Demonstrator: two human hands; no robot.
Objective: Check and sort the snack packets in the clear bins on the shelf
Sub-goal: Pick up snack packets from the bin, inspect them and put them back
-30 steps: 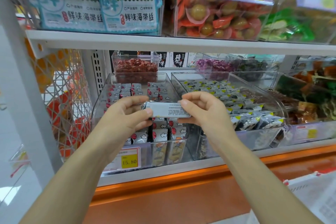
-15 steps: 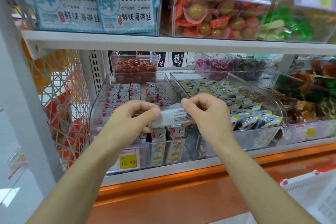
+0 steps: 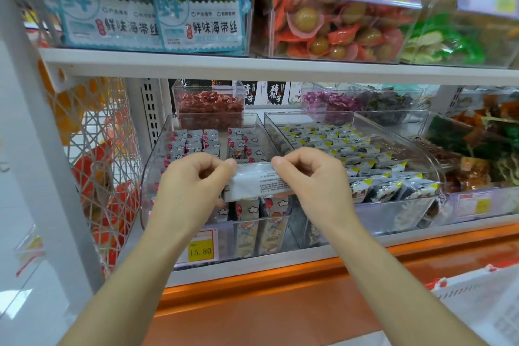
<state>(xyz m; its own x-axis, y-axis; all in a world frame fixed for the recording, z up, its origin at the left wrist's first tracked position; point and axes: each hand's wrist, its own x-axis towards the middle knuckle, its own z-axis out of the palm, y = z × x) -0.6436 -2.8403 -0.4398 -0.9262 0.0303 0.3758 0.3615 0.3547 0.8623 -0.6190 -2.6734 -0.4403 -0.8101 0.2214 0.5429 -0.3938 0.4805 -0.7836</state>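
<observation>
At the centre of the frame, my left hand (image 3: pixel 191 185) and right hand (image 3: pixel 314 180) pinch the ends of one silver snack packet (image 3: pixel 257 181), above the clear bin (image 3: pixel 157 154).

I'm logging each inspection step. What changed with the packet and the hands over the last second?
The packet was turned in place, so more of its printed face now shows, and it sank slightly. The left hand and right hand never let go. They rolled knuckles-up, pinching its ends. The clear bins and their contents look unchanged.
</observation>
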